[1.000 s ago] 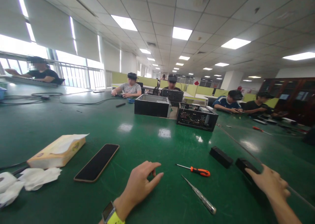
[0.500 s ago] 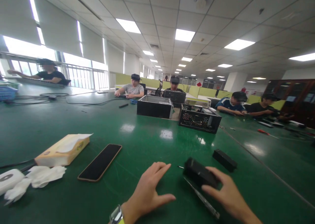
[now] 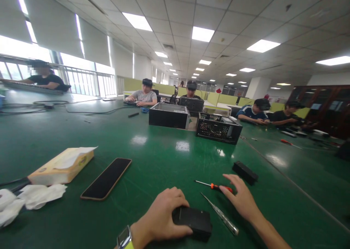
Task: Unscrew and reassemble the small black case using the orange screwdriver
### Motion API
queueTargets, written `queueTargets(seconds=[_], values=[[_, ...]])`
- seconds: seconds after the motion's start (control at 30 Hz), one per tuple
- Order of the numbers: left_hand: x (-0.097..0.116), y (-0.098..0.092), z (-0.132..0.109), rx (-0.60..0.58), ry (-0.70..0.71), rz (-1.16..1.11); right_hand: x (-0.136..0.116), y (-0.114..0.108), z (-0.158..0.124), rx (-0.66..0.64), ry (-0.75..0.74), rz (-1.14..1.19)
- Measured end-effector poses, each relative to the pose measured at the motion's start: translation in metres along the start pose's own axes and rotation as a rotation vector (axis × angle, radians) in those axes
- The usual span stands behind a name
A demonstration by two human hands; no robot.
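My left hand (image 3: pixel 161 216) is wrapped round one end of a black box-shaped part (image 3: pixel 195 221) that lies on the green table (image 3: pixel 153 146) in front of me. My right hand (image 3: pixel 240 199) hovers to the right of it, fingers spread, fingertips touching the orange handle of a small screwdriver (image 3: pixel 214 186). A silver screwdriver (image 3: pixel 220 214) lies between the two hands. A second black box-shaped part (image 3: pixel 244 171) sits just beyond my right hand.
A phone (image 3: pixel 106 178) lies face up at left, beside a tissue box (image 3: pixel 61 165) and crumpled tissues (image 3: pixel 32 198). Two open computer cases (image 3: pixel 168 115) (image 3: pixel 217 128) stand mid-table. Several other people sit at the far side and far left.
My right hand brought the black part from the right to the middle and let go of it. My left hand closed on it. My right hand moved to the orange screwdriver.
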State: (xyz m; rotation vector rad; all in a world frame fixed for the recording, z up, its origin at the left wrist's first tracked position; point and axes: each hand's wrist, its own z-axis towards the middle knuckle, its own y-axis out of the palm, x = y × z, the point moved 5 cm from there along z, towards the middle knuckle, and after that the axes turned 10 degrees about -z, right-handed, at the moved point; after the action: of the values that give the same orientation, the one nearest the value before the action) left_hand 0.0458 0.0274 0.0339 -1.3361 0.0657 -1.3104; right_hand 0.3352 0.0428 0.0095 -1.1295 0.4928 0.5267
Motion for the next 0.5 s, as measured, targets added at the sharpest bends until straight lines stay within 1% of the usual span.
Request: queueTargets(seconds=[0.07,0.13,0.2,0.4,0.5], values=[[0.001,-0.001,0.000,0.008,0.001,-0.003,0.015,-0.001,0.006,-0.025,0.046,0.026],[0.003,-0.002,0.000,0.018,0.016,0.000,0.020,0.000,0.007,-0.080,0.052,0.086],[0.003,-0.002,0.000,0.033,0.037,0.010,0.018,0.000,0.005,-0.118,0.063,0.182],[0.003,-0.002,0.000,0.068,0.104,0.028,0.002,-0.001,-0.008,-0.182,0.079,0.505],[0.004,-0.002,-0.001,0.099,0.138,0.000,0.000,-0.002,-0.013,-0.212,0.093,0.636]])
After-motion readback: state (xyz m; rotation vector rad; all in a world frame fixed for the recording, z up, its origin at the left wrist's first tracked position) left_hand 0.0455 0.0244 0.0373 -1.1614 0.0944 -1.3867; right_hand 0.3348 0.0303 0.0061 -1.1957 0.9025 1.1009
